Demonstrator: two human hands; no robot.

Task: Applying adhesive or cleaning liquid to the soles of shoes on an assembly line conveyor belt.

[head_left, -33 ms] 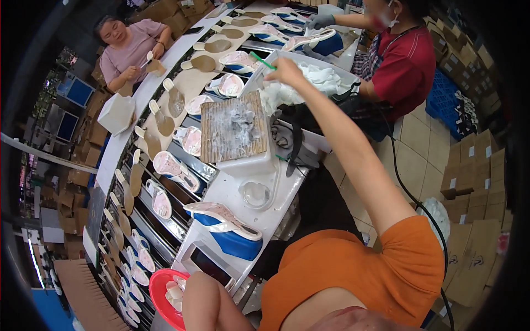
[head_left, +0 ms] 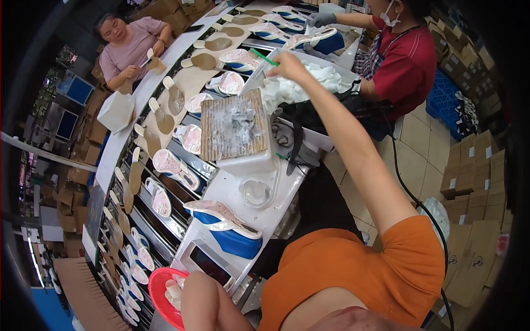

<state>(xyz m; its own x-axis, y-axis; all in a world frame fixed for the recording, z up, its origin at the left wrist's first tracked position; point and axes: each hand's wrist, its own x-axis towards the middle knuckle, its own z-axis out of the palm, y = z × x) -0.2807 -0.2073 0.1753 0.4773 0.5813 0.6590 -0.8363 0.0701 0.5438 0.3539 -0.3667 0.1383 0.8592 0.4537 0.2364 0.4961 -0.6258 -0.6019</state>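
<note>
Clear plastic bag [head_left: 255, 79] with a green top strip, far centre, hanging limp above the bin [head_left: 346, 70] of soft white pads [head_left: 314, 83]. Near left: glossy red bowl [head_left: 157, 289], left hand [head_left: 178, 291] dipping into it, fingers hidden, grip impossible to tell. Then blue-and-white wedge sandal [head_left: 226, 231], smooth and chunky, on the white table [head_left: 223, 190]. Further on, ribbed woven board [head_left: 234, 129]. Right hand [head_left: 287, 65], arm outstretched, fingers pinched narrow on the bag's top edge.
</note>
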